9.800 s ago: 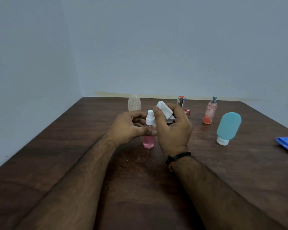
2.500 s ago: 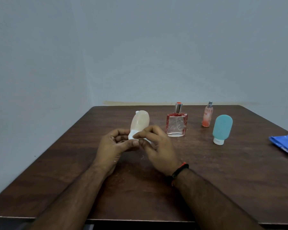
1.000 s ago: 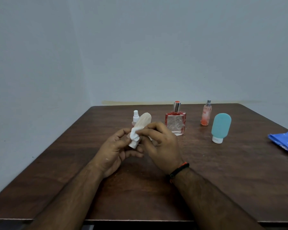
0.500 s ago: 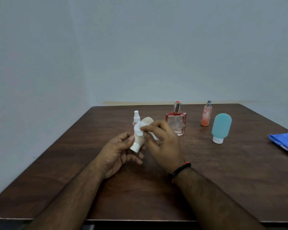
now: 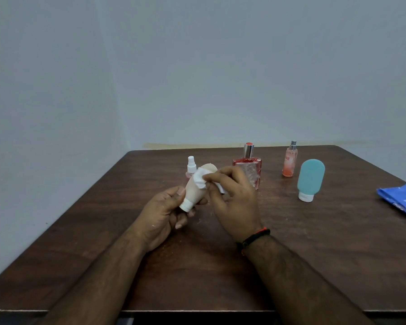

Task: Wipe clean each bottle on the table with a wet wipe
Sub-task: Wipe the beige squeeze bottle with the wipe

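Back row blocks the 12 to 2 o'clock side of the table (image 5: 314,266): small pink spray bottle (image 5: 191,167), square perfume bottle (image 5: 248,168), slim orange spray bottle (image 5: 290,160), teal tube (image 5: 310,179), with gaps between them. Blue wipe pack (image 5: 401,200) sits at 3 o'clock by the edge. Bare wood from 4 round to 10 o'clock.

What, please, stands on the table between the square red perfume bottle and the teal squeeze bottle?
In the head view, a slim orange-pink spray bottle stands upright between the square red perfume bottle and the teal squeeze bottle, set farther back than both.
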A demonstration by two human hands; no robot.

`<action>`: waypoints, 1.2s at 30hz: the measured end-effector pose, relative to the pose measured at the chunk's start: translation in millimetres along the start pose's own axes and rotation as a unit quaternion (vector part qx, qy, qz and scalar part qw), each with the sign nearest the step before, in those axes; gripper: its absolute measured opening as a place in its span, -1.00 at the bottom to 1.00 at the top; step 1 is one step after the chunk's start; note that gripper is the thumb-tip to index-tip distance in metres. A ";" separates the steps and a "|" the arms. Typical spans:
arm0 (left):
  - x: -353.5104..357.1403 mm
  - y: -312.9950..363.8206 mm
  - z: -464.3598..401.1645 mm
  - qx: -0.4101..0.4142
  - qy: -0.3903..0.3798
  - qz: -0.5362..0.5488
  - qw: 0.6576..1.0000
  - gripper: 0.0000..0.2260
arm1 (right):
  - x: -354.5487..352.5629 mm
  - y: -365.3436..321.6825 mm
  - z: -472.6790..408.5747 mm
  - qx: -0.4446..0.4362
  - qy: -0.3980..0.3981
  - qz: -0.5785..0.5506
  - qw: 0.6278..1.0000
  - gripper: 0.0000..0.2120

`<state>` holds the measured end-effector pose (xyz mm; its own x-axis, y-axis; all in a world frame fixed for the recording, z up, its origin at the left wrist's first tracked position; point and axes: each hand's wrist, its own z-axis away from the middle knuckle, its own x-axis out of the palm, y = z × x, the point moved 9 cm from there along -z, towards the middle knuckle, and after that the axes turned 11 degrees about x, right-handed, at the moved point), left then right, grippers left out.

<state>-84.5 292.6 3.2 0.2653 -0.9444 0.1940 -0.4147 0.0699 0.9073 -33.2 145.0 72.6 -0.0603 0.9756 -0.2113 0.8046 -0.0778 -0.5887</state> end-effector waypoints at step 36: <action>-26.2 5.9 -1.1 0.034 0.135 0.017 0.990 -0.66 | 56.3 4.2 23.9 0.037 -0.252 0.003 0.967 -0.85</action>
<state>-92.9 318.0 3.9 0.4702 -0.8206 0.3247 -0.4828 0.0688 0.8730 -47.4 194.7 39.6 -0.3511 0.7526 -0.5570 0.7619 -0.1161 -0.6371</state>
